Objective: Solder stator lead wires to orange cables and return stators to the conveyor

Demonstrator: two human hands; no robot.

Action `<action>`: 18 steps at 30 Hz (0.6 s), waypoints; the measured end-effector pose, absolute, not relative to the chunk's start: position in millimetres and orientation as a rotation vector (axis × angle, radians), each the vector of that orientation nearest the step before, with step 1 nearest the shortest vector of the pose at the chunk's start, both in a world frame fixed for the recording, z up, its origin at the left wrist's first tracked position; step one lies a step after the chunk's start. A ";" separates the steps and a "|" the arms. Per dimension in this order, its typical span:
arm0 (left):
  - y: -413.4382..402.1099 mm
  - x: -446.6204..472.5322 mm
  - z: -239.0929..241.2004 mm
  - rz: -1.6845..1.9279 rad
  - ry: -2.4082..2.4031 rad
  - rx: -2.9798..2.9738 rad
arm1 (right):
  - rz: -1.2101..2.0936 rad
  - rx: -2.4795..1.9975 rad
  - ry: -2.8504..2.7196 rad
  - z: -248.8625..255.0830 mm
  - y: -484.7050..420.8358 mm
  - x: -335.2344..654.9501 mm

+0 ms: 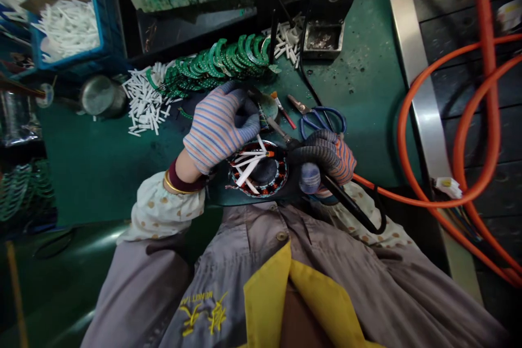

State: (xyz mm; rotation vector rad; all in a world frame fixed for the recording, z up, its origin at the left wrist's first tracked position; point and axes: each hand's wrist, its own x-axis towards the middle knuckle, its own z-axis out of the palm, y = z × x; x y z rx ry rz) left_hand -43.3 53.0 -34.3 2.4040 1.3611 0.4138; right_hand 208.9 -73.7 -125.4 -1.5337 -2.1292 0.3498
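Observation:
A round wound motor stator (281,175) lies on the bench close to my body, with several white sleeves (249,169) across its top. My left hand (222,128), in a striped glove, is just above its far left side, thumb and fingers curled together in a pinch. One white sleeve (261,143) reaches up to my left thumb tip; whether it is gripped is hidden. My right hand (326,157), gloved too, is wrapped round the dark handle of a soldering iron (279,129). The iron's metal tip points up and left, beyond the stator.
Behind my hands lie green curved circuit boards (220,60) and loose white sleeves (149,98). Blue-handled scissors (320,119), a red-handled brush (285,111), a metal tin (101,97) and a solder tray (324,38) surround them. A blue bin (108,16) stands left; orange hoses (402,119) loop right.

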 end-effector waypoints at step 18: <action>47.4 -31.2 -29.7 0.277 1.517 2.520 | 0.161 -1.346 -1.631 -125.7 -68.8 189.8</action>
